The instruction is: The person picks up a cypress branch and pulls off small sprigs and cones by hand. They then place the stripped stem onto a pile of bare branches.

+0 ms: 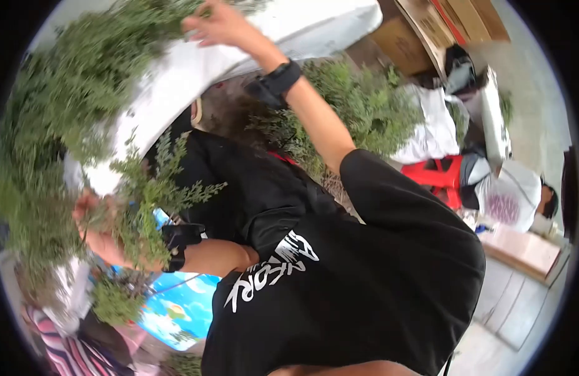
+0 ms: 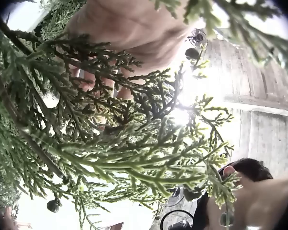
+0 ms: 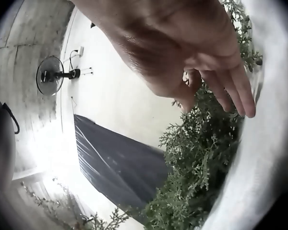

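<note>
My left hand is at the left of the head view, gripping a leafy evergreen sprig that spreads over the wrist. Close up in the left wrist view, scaly green foliage with small round cones partly hides the curled fingers. My right hand reaches over the white bundle at the top, beside the pile of evergreen branches. From the right wrist, its fingers look extended, the tips beside green foliage.
More cut greenery lies behind the right forearm. Cardboard boxes stand at the top right, with a red stool-like item and white bags below. A bright blue printed sheet lies under the left arm.
</note>
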`<state>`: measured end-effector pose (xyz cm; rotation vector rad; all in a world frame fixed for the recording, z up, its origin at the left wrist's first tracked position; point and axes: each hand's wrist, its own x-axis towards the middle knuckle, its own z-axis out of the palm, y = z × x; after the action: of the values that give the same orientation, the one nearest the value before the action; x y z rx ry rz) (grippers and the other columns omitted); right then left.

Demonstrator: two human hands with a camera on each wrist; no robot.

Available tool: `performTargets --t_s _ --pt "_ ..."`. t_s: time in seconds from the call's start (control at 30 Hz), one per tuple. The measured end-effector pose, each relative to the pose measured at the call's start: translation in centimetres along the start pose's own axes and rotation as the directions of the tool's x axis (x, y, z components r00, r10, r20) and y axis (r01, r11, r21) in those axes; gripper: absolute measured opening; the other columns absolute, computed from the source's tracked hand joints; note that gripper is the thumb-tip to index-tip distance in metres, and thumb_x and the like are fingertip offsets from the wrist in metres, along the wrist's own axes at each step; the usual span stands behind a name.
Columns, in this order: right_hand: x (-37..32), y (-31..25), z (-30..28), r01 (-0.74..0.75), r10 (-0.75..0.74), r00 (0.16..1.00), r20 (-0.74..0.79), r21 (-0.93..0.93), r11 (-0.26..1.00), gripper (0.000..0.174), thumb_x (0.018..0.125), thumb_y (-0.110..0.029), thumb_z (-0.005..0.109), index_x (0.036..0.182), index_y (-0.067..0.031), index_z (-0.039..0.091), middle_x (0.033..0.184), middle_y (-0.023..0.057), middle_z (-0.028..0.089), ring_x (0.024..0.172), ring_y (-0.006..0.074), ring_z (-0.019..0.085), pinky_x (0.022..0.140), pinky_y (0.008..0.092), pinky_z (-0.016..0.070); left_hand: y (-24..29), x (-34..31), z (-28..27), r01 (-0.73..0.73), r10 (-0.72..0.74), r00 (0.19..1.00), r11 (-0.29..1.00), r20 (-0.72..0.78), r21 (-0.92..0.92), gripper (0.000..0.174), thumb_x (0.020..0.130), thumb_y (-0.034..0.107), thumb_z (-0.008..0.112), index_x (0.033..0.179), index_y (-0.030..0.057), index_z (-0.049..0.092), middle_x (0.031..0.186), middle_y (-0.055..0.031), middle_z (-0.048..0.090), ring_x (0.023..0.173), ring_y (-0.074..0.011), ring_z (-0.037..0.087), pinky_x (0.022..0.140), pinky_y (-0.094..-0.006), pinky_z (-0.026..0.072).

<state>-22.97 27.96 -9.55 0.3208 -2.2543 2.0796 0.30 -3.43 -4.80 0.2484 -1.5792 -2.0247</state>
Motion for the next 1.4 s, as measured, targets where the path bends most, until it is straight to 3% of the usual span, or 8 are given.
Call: performTargets --t_s 0.13,0.23,0.37,0.47,0.73,0.93,1.13,1.4 --pt "-1.5 -2.7 0.1 0.202 -0.156 0.976 0.150 -0.374 0.905 0.052 0.082 -0.036 0.069 0.105 0.0045 0.045 0.087 0.0183 0.065 0.091 0.0242 0.065 0.075 0.0358 0.0569 -0.2 1.0 -1.0 0.008 -0.009 0.999 0.999 0.036 0.042 0.028 0.086 0.018 0.062 0.104 -0.0042 0.061 0.098 -0.0153 0.064 0.076 -0.0192 0.061 0.059 -0.0339 0.0527" --pt "-3.4 -7.1 -1.0 0.293 -0.247 0.947 0.206 -0.243 0.925 0.048 0.084 -0.027 0.068 0.108 0.0046 0.043 0.081 0.0167 0.062 0.075 0.0231 0.064 0.060 0.0292 0.0545 -0.2 1.5 -1.4 0.010 -0.014 0.998 0.998 0.063 0.067 0.027 0.086 0.017 0.063 0.103 -0.0042 0.061 0.097 -0.0154 0.064 0.076 -0.0192 0.061 0.059 -0.0338 0.0525" --pt "-2.8 -6.3 -0.9 0.227 -0.233 0.971 -0.053 0.508 0.831 0.058 0.086 -0.014 0.061 0.117 0.0125 0.020 0.080 0.0241 0.065 0.061 0.0258 0.066 0.057 0.0320 0.0551 -0.4 2.5 -1.7 0.022 -0.032 0.994 0.995 0.107 0.101 0.026 0.086 0.016 0.063 0.102 -0.0042 0.061 0.097 -0.0155 0.064 0.076 -0.0191 0.061 0.058 -0.0337 0.0522" --pt "-2.6 -4.1 -0.3 -0.035 0.125 0.967 -0.223 0.370 0.928 0.039 0.082 -0.018 0.066 0.107 0.0074 0.048 0.086 0.0148 0.067 0.061 0.0197 0.065 0.055 0.0290 0.0521 -0.4 3.8 -1.7 0.024 -0.040 0.988 0.994 0.152 0.103 0.025 0.086 0.016 0.063 0.101 -0.0043 0.061 0.096 -0.0157 0.064 0.076 -0.0191 0.061 0.057 -0.0336 0.0521" --pt "-2.1 0.0 0.9 0.119 -0.130 0.988 -0.082 -0.127 0.985 0.060 0.059 -0.036 0.082 0.099 0.0039 0.062 0.081 0.0122 0.067 0.072 0.0201 0.065 0.062 0.0329 0.0519 -0.6 2.4 -1.5 0.065 -0.080 0.988 0.991 0.135 0.115 0.023 0.086 0.015 0.063 0.099 -0.0043 0.062 0.095 -0.0160 0.064 0.076 -0.0190 0.061 0.056 -0.0334 0.0516" --pt "-2.3 -4.1 -0.1 -0.003 0.009 0.992 -0.123 0.048 0.999 0.040 0.088 -0.024 0.062 0.120 -0.0053 0.048 0.087 0.0098 0.067 0.066 0.0273 0.062 0.059 0.0326 0.0502 -1.7 0.4 0.5 0.108 -0.101 0.993 0.988 0.068 -0.107 0.021 0.086 0.013 0.063 0.097 -0.0044 0.062 0.094 -0.0162 0.064 0.076 -0.0189 0.061 0.055 -0.0332 0.0513" --pt "-1.7 -6.3 -1.3 -0.067 0.036 0.997 0.063 0.600 0.798 0.020 0.092 -0.020 0.054 0.102 -0.0024 0.054 0.114 0.0206 0.061 0.096 0.0230 0.063 0.078 0.0353 0.0526 0.0 0.8 4.2 0.160 -0.144 0.985 0.971 0.099 -0.178 0.012 0.084 0.006 0.063 0.087 -0.0056 0.063 0.088 -0.0172 0.065 0.069 -0.0205 0.061 0.052 -0.0319 0.0486" --pt "-1.3 -9.6 -0.2 -0.114 0.097 0.993 0.069 0.320 0.941 0.030 0.090 -0.017 0.057 0.114 0.0009 0.058 0.105 0.0124 0.066 0.086 0.0167 0.065 0.075 0.0280 0.0513 0.4 0.5 6.0 0.220 -0.194 0.971 0.954 0.141 -0.202 0.010 0.082 0.003 0.063 0.086 -0.0068 0.064 0.083 -0.0166 0.066 0.070 -0.0216 0.064 0.052 -0.0303 0.0474"
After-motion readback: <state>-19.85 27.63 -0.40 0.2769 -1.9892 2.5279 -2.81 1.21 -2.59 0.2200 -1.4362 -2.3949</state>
